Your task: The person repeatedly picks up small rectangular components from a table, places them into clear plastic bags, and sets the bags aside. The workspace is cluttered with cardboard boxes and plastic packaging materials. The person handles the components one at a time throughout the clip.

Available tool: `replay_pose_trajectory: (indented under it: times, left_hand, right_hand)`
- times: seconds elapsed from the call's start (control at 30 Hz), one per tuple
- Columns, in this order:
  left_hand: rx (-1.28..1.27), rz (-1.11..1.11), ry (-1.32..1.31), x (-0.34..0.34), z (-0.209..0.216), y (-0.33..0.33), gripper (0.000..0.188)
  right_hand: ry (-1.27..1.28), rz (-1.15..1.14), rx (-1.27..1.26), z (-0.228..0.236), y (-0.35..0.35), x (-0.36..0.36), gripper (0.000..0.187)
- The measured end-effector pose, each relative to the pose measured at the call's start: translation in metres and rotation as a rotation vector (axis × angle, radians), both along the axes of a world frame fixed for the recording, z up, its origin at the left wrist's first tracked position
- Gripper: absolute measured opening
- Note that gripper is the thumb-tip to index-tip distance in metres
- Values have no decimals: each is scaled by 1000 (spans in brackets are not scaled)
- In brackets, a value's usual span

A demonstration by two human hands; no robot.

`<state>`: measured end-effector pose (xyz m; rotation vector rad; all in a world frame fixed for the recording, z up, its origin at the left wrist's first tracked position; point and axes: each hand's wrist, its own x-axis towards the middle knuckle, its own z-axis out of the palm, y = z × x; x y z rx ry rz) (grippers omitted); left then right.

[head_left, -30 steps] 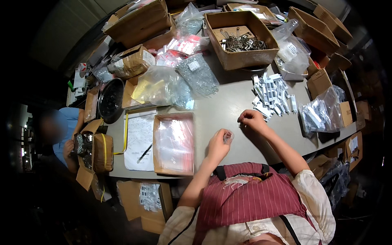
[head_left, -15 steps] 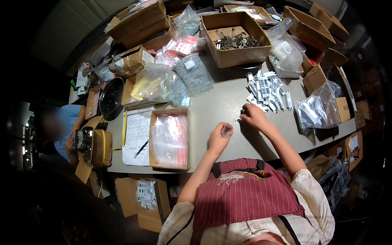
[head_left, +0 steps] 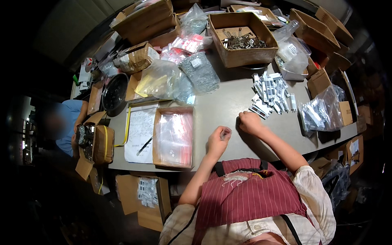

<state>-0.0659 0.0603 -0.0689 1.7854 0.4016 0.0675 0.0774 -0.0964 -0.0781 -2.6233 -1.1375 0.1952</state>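
My left hand is curled round a small clear plastic bag, mostly hidden by the fingers, over the table. To its right my right hand is closed, knuckles up, just below a heap of small white-and-grey bar-shaped pieces. Whether anything is in its fingertips is hidden. An open carton of flat clear bags with red edges stands left of my left hand.
A pen lies on written sheets. Behind are filled plastic bags and a carton of metal parts. A bag of similar bars sits at right. Another person is at far left.
My right hand has drawn back slightly from the heap toward me, and its fingers look more closed. My left hand stays nearly in place with the bag. The whole view has shifted slightly.
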Motion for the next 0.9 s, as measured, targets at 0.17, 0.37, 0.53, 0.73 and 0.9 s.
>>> replay_pose_trajectory:
  times: [0.17, 0.37, 0.53, 0.73, 0.9]
  left_hand:
    - [163, -8, -165, 8, -16, -4, 14]
    - [44, -47, -112, 15, -17, -2, 17]
    - [42, -47, -53, 11, -1, 0, 18]
    - [130, -31, -114, 6, -19, 2, 21]
    - [137, -31, -174, 8, -18, -3, 20]
  right_hand:
    - [680, 43, 484, 61, -3, -5, 12]
    - [302, 36, 400, 23, -5, 5, 21]
    - [184, 74, 248, -2, -8, -8, 19]
    - [558, -17, 531, 38, -8, -23, 23]
    - [83, -113, 473, 50, -24, -19, 26]
